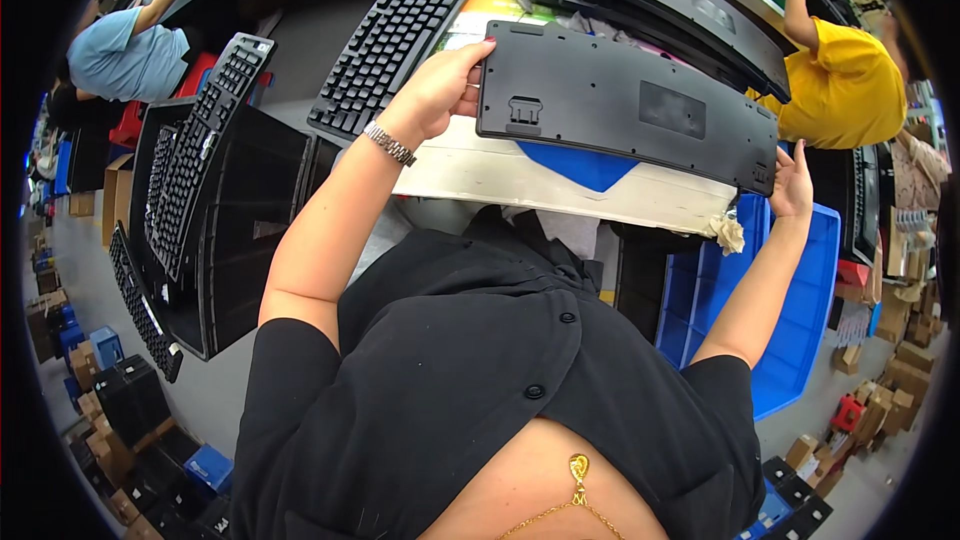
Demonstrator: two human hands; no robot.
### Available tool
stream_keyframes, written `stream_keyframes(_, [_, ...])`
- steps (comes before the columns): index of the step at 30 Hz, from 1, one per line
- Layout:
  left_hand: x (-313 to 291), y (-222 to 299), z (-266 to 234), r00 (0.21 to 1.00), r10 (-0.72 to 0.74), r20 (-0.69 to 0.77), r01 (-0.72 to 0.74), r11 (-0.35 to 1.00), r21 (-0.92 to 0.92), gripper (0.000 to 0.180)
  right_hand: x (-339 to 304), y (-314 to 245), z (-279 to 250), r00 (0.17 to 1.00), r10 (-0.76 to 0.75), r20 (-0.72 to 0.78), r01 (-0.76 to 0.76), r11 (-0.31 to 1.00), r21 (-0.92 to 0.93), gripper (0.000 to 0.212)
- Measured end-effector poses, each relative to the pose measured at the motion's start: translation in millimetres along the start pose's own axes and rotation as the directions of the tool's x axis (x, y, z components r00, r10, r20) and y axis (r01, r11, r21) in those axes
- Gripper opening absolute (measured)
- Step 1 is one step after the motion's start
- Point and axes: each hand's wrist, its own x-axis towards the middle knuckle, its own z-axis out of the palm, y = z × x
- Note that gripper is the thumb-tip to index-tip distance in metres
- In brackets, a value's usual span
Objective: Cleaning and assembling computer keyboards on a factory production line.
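Observation:
A black keyboard [570, 90], its underside facing up, is held by its two short ends above the front edge of the white table [450, 180]. My left hand [440, 90] grips the left end, thumb on the top corner and fingers tucked beneath. At the right end my right hand [793, 185] closes round the corner, part of its fingers hidden behind the keyboard. Left of my left hand, another black keyboard [400, 30] lies keys up. Behind the held one, several more keyboards [690, 5] are stacked, the top one with its underside up.
On the left stands a black crate [250, 210] with keyboards [205, 140] leaning in it. A blue bin [800, 310] is beside my right forearm. A crumpled pale wad [727, 233] sits at the table's corner. People in blue [125, 55] and yellow [845, 85] work nearby.

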Motion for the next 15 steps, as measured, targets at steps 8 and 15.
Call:
stream_keyframes(8, [-14.5, 3.1, 13.8, 0.998, 0.021, -0.065, -0.022, 1.0, -0.004, 0.032, 2.7, 3.0, -3.1, 0.999, 0.045, -0.007, -0.045, 0.996, -0.083, 0.068])
stream_keyframes(15, [-9.5, -14.9, -4.7, 1.0, 0.022, 0.013, -0.022, 1.0, 0.012, 0.034, -11.5, 7.8, 29.1, 0.964, -0.079, -0.253, 0.003, 0.958, -0.285, 0.07])
